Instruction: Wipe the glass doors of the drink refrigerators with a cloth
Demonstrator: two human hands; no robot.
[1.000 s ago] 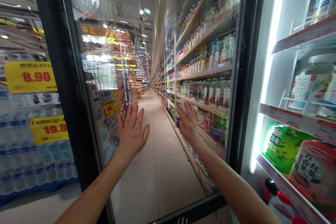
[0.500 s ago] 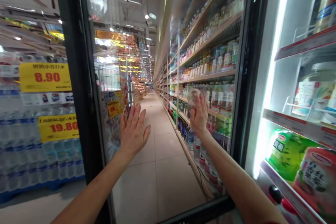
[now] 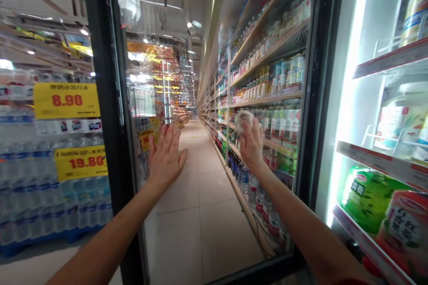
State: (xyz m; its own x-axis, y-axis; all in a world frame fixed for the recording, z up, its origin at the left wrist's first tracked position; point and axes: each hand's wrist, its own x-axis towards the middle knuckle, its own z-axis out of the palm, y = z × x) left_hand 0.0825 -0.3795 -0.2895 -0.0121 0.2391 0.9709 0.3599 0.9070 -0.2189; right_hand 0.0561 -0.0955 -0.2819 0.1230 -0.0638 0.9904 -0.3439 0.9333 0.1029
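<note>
A fridge's glass door (image 3: 207,231) stands in front of me, framed in black (image 3: 109,111). On the left half of the pane my left hand (image 3: 166,156) is spread, palm to the glass and holding nothing. My right hand (image 3: 251,144) presses a crumpled whitish cloth (image 3: 244,120) against the right part of the pane. Motion blurs the cloth and the fingers a little, and part of the cloth is hidden behind them. Both forearms reach forward from the lower corners.
Lit fridge shelves (image 3: 384,164) at the right hold large bottles, among them a green-labelled one (image 3: 368,196) and a red one (image 3: 404,227). Packs of bottled water (image 3: 50,200) with yellow price signs (image 3: 67,100) are stacked at the left. Through or in the glass show an aisle and bottle shelves.
My right hand and the cloth have shifted slightly left on the glass. The left hand sits a little further left and higher against the pane. The door frame's left side appears further right.
</note>
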